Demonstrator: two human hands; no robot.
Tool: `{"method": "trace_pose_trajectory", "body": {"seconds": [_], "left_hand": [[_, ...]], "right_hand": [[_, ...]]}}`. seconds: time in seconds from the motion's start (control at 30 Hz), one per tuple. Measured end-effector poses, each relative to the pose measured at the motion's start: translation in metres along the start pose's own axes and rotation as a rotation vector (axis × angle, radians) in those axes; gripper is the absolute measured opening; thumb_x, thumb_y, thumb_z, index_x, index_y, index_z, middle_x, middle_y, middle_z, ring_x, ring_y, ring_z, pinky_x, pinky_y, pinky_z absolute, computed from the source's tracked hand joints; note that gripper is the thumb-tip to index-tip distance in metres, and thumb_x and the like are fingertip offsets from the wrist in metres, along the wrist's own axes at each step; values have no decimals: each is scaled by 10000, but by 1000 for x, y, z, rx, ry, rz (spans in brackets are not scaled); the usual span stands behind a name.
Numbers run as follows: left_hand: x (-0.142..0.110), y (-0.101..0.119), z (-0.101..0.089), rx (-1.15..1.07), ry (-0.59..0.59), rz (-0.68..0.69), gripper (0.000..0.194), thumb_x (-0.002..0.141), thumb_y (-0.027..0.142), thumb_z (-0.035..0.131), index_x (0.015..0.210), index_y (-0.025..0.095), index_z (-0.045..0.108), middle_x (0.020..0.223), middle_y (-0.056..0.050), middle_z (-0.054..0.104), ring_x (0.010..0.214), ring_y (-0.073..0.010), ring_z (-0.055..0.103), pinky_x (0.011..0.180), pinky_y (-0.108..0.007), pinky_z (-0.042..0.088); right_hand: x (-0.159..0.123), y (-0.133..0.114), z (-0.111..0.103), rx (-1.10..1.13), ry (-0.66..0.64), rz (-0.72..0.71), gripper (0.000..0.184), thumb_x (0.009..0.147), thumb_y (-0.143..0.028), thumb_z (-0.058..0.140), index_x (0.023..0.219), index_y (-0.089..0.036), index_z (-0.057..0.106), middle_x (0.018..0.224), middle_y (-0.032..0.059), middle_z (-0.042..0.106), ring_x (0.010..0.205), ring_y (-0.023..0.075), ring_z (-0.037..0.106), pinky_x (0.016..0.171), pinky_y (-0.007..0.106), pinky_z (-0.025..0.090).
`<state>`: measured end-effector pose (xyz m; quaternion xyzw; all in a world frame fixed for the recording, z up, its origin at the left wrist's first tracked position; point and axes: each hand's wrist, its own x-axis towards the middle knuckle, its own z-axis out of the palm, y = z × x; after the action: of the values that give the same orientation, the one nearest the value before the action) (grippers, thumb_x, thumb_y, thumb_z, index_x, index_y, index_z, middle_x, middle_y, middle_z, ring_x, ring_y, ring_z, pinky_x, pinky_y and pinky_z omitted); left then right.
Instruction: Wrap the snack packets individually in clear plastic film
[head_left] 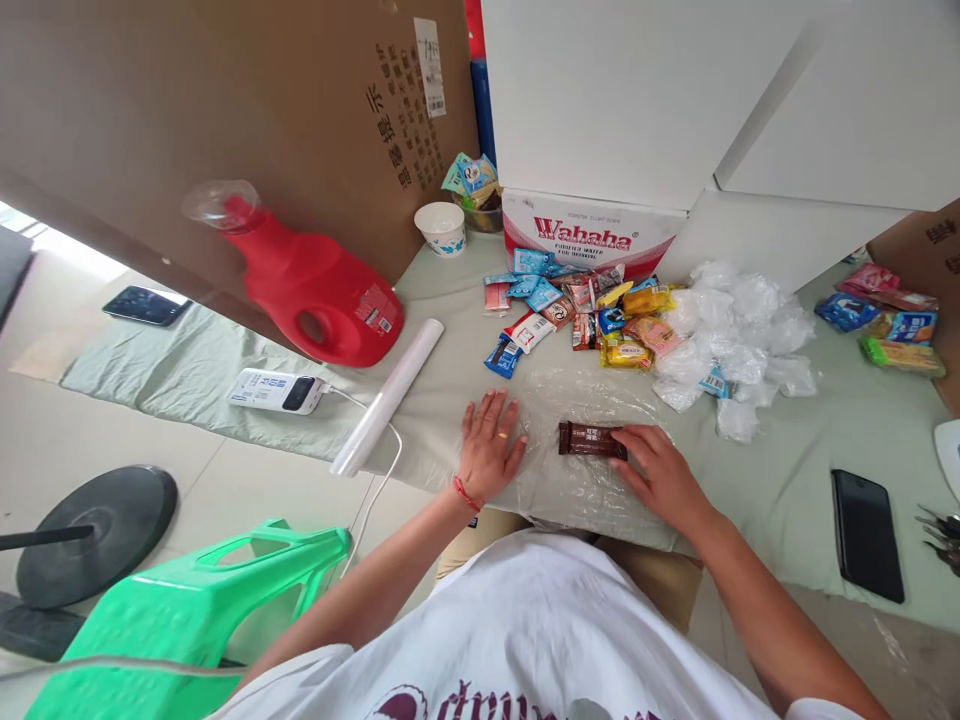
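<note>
brown, shiny-wrapped rectangular snack bar (pixel 589 439): in the head view it lies on a sheet of thin clear plastic film (pixel 551 500), spread over the pale green cloth-covered tabletop (pixel 787 490) in front of the person.

the right hand (pixel 661 470) is at the bar's right end, its grip partly curled, fingertips touching the wrapper and the thumb near the edge closest to the person; whether it pinches the bar or merely rests there, i cannot tell. the left hand (pixel 489 450), a red string bracelet (pixel 468 495) at its wrist, is left of the bar, palm down with fingers spread flat near the film's left edge; its grip is open and has hold of nothing.

beyond the bar is a pile of small colourful packaged snacks (pixel 577 310); beyond it and to its right, a heap of crumpled clear plastic bundles (pixel 739 325). well left of the bar lies a long white roll of film (pixel 388 398).

to handle this well, i would steady the film's left side with the flat palm, keep the bar square and clear of the edges, and guide it with light fingertips so the thin sheet neither bunches nor drags.
</note>
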<state>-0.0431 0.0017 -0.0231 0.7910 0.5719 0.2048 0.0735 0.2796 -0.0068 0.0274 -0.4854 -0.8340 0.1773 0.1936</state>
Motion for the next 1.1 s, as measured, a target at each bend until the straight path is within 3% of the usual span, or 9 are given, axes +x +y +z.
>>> {"method": "trace_pose_trajectory", "body": {"seconds": [0.07,0.2,0.3,0.4,0.53,0.73,0.9,1.0,1.1], "left_hand": [[-19,-3,-6,-77,-5,177,478,1029,388,512,1478,232,562,1576,-154,541,1566,-326,366,1297,-623,213],[-46,-6,-14,-198,-280,562,434,1015,474,571,1405,291,624,1562,-120,565,1512,-285,463,1274,-541,333],[-50,-10,-13,-197,-400,549,351,1053,353,512,1369,291,653,1543,-107,587,1493,-251,492,1276,-522,341],[-43,-14,-13,-280,-384,506,287,1048,282,498,1220,279,727,1452,-90,669,1454,-225,540,1273,-488,353],[-25,-13,-21,-491,-362,397,270,1053,317,497,1029,255,759,1231,-69,779,1263,-205,686,1150,-410,488],[27,-6,-21,-664,-360,-107,291,990,432,547,947,210,728,855,-22,760,790,-179,720,767,-290,576],[75,-6,-6,-343,-162,-421,136,844,291,670,927,190,706,814,-34,686,785,-213,664,782,-346,555],[80,-3,-11,-175,122,-430,259,815,188,656,1070,155,688,1070,-132,670,1054,-309,632,966,-484,516],[66,14,-23,-106,331,-218,256,909,122,510,1099,146,679,1145,-160,654,1146,-316,594,1014,-520,477]], "right_hand": [[-36,-2,-5,17,48,23,330,1025,-365,567,1329,-278,663,1190,117,683,1102,293,624,963,488,558],[-100,-5,6,-19,-52,30,480,965,-417,684,1416,-270,614,1356,137,649,1220,329,599,1032,548,542],[-122,0,22,1,-30,57,414,1004,-308,620,1418,-292,624,1413,123,632,1289,309,581,1063,551,537],[-122,10,25,111,4,67,292,1017,-310,592,1277,-309,725,1333,107,681,1237,287,622,1021,526,565],[-95,22,3,268,-138,54,326,1055,-332,481,1060,-270,800,1136,97,759,1032,255,692,905,460,593],[-16,47,-47,383,-362,109,337,1035,-430,506,994,-197,747,922,69,755,829,185,691,770,291,540],[53,64,-59,-73,-296,357,212,983,-309,612,1068,-156,733,900,71,723,775,180,654,700,262,471],[83,53,-53,-279,-208,414,281,989,-306,614,1198,-141,702,1093,148,700,952,253,660,778,316,473],[113,33,-39,-325,-175,302,311,1043,-288,482,1261,-169,669,1213,155,675,1192,311,576,903,365,476]]}}
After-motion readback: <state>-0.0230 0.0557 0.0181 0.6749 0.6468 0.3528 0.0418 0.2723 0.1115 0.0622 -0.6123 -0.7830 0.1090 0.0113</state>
